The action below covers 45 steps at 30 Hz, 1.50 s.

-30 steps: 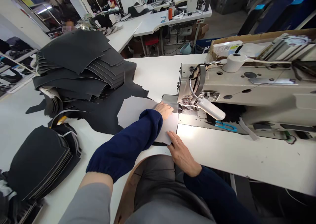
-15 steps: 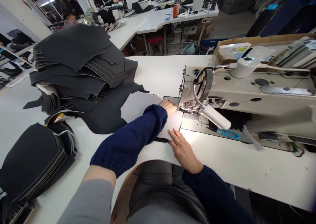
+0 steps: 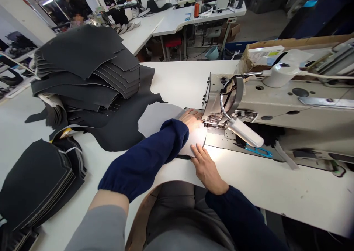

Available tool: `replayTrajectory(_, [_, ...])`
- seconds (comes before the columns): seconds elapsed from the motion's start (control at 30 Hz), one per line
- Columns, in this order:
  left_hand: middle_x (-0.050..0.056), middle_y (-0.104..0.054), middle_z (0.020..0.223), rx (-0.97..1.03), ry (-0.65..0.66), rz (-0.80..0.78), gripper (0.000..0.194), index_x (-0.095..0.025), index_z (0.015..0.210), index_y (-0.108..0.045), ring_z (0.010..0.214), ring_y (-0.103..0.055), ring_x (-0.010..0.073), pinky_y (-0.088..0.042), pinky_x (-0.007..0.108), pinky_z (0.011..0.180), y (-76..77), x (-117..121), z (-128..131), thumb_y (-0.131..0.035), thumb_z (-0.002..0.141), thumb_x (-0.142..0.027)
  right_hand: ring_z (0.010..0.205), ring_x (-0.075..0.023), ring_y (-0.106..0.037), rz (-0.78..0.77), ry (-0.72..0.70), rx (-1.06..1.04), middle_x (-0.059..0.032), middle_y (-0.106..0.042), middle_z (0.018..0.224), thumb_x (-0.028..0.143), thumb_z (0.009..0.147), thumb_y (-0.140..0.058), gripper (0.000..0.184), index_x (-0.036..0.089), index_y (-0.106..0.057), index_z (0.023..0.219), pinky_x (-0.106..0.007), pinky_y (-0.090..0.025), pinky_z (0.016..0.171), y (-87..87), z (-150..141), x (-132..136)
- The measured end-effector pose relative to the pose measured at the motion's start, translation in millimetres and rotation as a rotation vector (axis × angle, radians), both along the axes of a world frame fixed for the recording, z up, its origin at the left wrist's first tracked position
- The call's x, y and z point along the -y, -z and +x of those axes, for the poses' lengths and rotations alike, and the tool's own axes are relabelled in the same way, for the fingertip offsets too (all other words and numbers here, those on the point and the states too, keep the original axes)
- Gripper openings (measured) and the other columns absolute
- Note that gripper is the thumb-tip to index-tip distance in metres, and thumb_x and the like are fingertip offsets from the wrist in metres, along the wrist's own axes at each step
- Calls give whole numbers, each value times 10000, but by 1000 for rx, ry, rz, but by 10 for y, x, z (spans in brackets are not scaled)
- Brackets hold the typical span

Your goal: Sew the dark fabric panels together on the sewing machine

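Observation:
A light grey fabric panel (image 3: 157, 117) lies on the table with its right edge at the needle area of a sewing machine (image 3: 265, 99). Flat on that panel, close to the presser foot, is my left hand (image 3: 191, 120), its fingers stretched toward the machine and partly lost in the lamp's glare. My right hand (image 3: 208, 171) rests lower down, fingers extended, their tips on the panel's near right edge. A dark layer (image 3: 184, 157) shows beneath the panel's near edge. The white lamp (image 3: 245, 132) lights the spot.
Black cut pieces (image 3: 83, 59) are piled at the left, spreading toward the panel. Another bundle (image 3: 35, 181) sits at the near left. Blue thread snips (image 3: 260, 152) lie under the machine arm. A cardboard box (image 3: 246, 61) stands behind the machine. Two people are in the background.
The view has shifted slightly, so the machine appears a little farther right. Both hands keep nearly the same places on the panel.

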<state>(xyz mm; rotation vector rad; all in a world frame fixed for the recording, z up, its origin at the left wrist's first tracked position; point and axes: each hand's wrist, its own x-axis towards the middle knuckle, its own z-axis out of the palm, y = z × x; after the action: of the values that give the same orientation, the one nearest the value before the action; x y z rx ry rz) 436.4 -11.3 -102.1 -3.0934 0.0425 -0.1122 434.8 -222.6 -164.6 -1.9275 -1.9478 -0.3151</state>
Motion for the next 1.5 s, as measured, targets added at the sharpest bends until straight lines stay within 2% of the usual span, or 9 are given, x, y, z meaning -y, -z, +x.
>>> replayTrajectory(0.1, [93, -515, 1307, -66, 102, -157, 447, -158, 1192, -543, 1212, -433, 244, -273, 411, 1048, -37, 165, -435, -502, 886, -481, 1251, -302, -375, 44, 21, -7, -169, -481, 1280, 17, 853, -346, 295, 109, -623, 809, -471, -423, 968, -42, 3, 3])
replayTrajectory(0.17, [108, -429, 1394, -147, 146, -228, 559, -146, 1286, -459, 1292, -360, 258, -277, 432, 1070, 1, 271, -731, -485, 879, -527, 1110, -276, -455, 60, 90, -43, -159, -524, 1162, 60, 870, -385, 262, 126, -631, 808, -426, -451, 890, -89, -17, 21])
replayTrajectory(0.3, [95, -370, 1441, -172, 74, -285, 447, -143, 1317, -432, 1356, -278, 244, -278, 431, 1104, 133, 382, -1025, -448, 896, -292, 861, -227, -483, 8, 240, -77, -115, -543, 918, 118, 878, -453, 227, 145, -640, 1003, -373, -453, 735, -152, -129, 111])
replayTrajectory(0.4, [48, -384, 1438, -140, 24, -312, 506, -164, 1328, -431, 1351, -292, 191, -271, 385, 1124, 170, 427, -1012, -375, 829, -96, 970, -259, -484, 20, 227, -58, -148, -560, 1006, 186, 894, -483, 280, 77, -595, 1126, -434, -434, 871, -120, -260, 177])
replayTrajectory(0.53, [-5, -372, 1448, -208, 19, -204, 556, -223, 1365, -400, 1346, -279, 248, -300, 455, 1097, 134, 527, -955, -379, 824, -96, 1159, -288, -431, 32, 144, -16, -184, -541, 1188, 231, 920, -457, 345, 17, -564, 1168, -432, -365, 1015, -8, -416, 178])
replayTrajectory(0.73, [-3, -340, 1467, -260, -30, -61, 484, -249, 1371, -394, 1334, -288, 282, -348, 494, 1042, 80, 625, -870, -363, 893, -177, 1148, -300, -473, -13, 112, 23, -199, -543, 1224, 259, 938, -422, 388, 11, -542, 1211, -449, -385, 1001, 40, -424, 77])
replayTrajectory(1.13, [17, -351, 1461, -215, -119, -9, 449, -237, 1346, -435, 1310, -323, 259, -371, 422, 1052, 63, 539, -503, -405, 902, -184, 1270, -345, -378, -13, 110, -41, -246, -510, 1261, 277, 902, -477, 416, -15, -552, 1189, -474, -355, 1042, 83, -301, -190])
replayTrajectory(1.33, [19, -424, 1415, -277, 16, -112, 430, -178, 1270, -495, 1308, -364, 168, -406, 271, 1037, 31, 420, -517, -455, 848, -105, 1254, -357, -396, -43, 136, -12, -257, -496, 1269, 297, 904, -475, 445, -35, -537, 1194, -477, -359, 1039, 37, -235, -277])
replayTrajectory(1.5, [22, -442, 1401, -309, -46, -88, 416, -192, 1235, -513, 1289, -391, 155, -468, 277, 973, -5, 445, -471, -465, 836, -85, 1194, -354, -453, -47, 143, 32, -244, -551, 1190, 260, 909, -445, 398, -34, -565, 1150, -481, -357, 1033, 33, -159, -340])
